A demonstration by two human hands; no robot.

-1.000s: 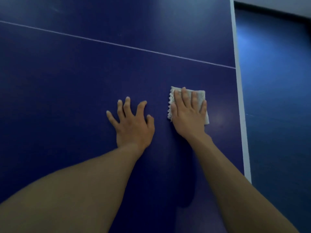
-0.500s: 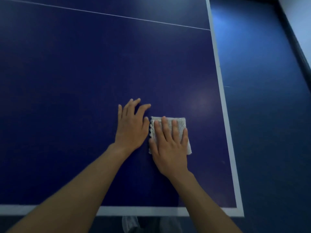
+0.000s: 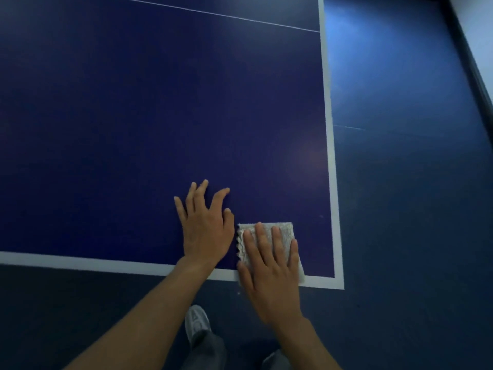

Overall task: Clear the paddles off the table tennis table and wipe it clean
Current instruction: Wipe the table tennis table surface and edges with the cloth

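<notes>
The dark blue table tennis table (image 3: 160, 129) fills most of the view, with white lines along its near and right edges. A folded pale grey cloth (image 3: 282, 232) lies at the near right corner, partly over the white near line. My right hand (image 3: 269, 271) presses flat on the cloth, fingers spread. My left hand (image 3: 206, 225) rests flat on the bare table surface just left of the cloth, fingers apart, holding nothing. No paddles are in view.
The table's right edge line (image 3: 329, 129) borders a blue floor (image 3: 413, 182). A thin white centre line (image 3: 213, 14) crosses the far part. My grey shoe (image 3: 197, 323) and trouser legs show below the near edge. A wall base runs at the far right.
My right hand has dragged the cloth toward me, from mid-table to the near edge. My left hand slid back alongside it. The view has tilted down, showing the near edge and my feet.
</notes>
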